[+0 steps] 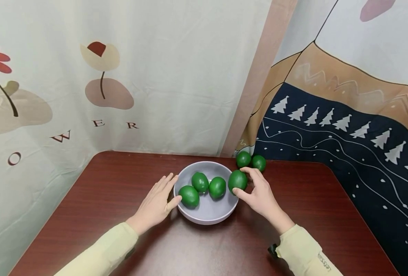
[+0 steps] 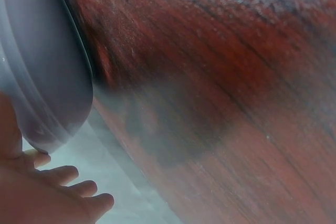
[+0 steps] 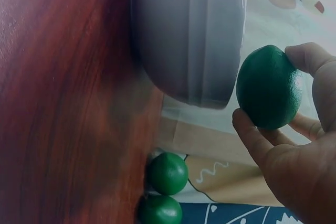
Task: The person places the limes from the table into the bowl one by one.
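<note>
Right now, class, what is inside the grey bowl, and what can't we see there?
Three green fruits lie in the bowl; the right hand holds a fourth fruit near the rim. The bowl's floor beneath those three is covered.

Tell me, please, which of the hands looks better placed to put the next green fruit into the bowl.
The right hand, most likely: it grips a green fruit close to the bowl, with two loose fruits nearby. The left hand holds no fruit, at the bowl's opposite side.
</note>
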{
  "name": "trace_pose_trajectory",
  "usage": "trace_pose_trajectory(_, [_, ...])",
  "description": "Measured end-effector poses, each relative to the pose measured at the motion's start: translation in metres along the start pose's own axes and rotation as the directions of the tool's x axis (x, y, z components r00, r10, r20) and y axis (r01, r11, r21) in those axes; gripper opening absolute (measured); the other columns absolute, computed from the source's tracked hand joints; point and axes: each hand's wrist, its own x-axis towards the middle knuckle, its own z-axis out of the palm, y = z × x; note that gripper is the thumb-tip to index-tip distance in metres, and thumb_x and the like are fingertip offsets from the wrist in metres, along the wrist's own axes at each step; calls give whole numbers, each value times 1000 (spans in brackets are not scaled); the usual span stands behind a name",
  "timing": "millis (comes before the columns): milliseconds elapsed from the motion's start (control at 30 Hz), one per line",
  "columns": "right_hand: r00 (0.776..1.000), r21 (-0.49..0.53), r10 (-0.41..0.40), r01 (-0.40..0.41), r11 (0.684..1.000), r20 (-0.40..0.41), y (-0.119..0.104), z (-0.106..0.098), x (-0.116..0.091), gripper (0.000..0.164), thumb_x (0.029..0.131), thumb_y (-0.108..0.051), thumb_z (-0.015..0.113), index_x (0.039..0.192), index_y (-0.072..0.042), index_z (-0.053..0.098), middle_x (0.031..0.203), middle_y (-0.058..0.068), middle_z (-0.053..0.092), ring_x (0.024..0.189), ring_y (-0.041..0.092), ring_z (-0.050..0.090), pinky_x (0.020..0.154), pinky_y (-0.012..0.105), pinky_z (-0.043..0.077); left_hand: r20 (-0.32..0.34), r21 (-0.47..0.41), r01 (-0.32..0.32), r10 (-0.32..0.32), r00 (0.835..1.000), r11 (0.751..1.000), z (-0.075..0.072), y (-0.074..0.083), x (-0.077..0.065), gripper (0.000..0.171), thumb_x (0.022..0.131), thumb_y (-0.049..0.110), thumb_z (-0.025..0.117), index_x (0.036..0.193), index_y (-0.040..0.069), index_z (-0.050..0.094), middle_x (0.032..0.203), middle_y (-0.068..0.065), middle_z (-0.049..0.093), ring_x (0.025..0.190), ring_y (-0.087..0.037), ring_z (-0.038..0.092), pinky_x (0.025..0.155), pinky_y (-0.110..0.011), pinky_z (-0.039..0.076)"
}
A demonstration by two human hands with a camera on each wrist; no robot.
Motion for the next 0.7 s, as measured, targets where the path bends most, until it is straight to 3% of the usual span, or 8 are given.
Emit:
trace_pose_trajectory(467, [994, -36, -103, 104, 994, 19, -7, 12, -4, 60, 80, -13, 86, 131, -4, 58, 120, 8, 60, 104, 22, 62, 83, 43, 57, -12, -9, -14, 13, 1000, 1000, 0, 0, -1, 67, 101, 33, 64, 157, 1, 41, 162, -25, 37, 152, -48, 28, 121, -63, 25])
trace_pose_trajectory(700, [992, -95, -113, 119, 988, 63, -14, 16, -5, 60, 78, -16, 87, 130, -5, 58, 118, 9, 58, 92, 20, 59, 76, 32, 54, -7, -8, -12, 12, 1000, 1000, 0, 0, -1, 68, 102, 34, 63, 157, 2, 41, 162, -24, 37, 152, -47, 28, 121, -63, 25])
